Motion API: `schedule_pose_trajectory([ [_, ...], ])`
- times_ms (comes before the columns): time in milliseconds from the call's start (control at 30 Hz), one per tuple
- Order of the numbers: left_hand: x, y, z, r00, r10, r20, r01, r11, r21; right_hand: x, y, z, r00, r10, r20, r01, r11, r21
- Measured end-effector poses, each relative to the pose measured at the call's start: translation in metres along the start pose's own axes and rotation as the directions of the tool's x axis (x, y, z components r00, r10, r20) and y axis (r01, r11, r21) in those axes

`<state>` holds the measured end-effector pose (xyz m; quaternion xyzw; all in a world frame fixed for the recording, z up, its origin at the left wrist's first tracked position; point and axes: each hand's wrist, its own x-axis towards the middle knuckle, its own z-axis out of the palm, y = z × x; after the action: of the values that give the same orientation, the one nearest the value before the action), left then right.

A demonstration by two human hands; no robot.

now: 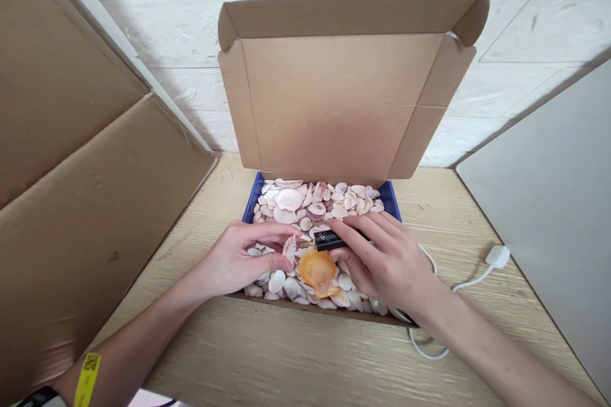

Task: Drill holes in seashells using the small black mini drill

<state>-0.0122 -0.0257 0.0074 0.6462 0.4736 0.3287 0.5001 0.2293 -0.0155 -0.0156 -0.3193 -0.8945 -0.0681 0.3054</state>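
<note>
My left hand (pixel 255 254) pinches a white and reddish seashell (pixel 289 250) upright between thumb and fingers, over the left part of the box. Wrapped in the fingers of my right hand (pixel 386 254) is a mini electric drill (pixel 329 240), a black cylinder with a brass-coloured chuck pointing left. The drill's tip meets or nearly meets the shell; whether it touches I cannot tell. Just below lies a large orange scallop shell (pixel 317 270) on many pale shells (pixel 291 286). My right hand hides the drill's rear end.
The shells fill a shallow cardboard box with blue sides (pixel 392 200), its brown lid (pixel 329 95) standing open against the white brick wall (pixel 181 25). A white cable with a plug (pixel 498 257) lies right on the wooden table (pixel 267 343). Cardboard (pixel 95 203) stands left, a white panel (pixel 548 191) right.
</note>
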Motion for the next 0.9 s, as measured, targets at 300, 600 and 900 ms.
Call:
schedule_pose_trajectory([
  [300,-0.0009,-0.0035,-0.0004,0.990,0.141,0.011,-0.141,0.977,0.160,0.0024,-0.0066,-0.0022,0.998,-0.007,0.062,0.008,1.000,-0.019],
  [600,-0.0001,-0.0092,0.0003,0.967,0.256,0.016,-0.255,0.953,0.166,0.0026,-0.0060,0.0008,0.991,-0.064,0.119,0.066,0.998,-0.012],
  [900,0.0006,-0.0056,0.0016,0.968,0.248,-0.038,-0.233,0.946,0.226,0.0052,-0.0064,-0.0001,0.993,-0.065,0.100,0.068,0.997,-0.029],
])
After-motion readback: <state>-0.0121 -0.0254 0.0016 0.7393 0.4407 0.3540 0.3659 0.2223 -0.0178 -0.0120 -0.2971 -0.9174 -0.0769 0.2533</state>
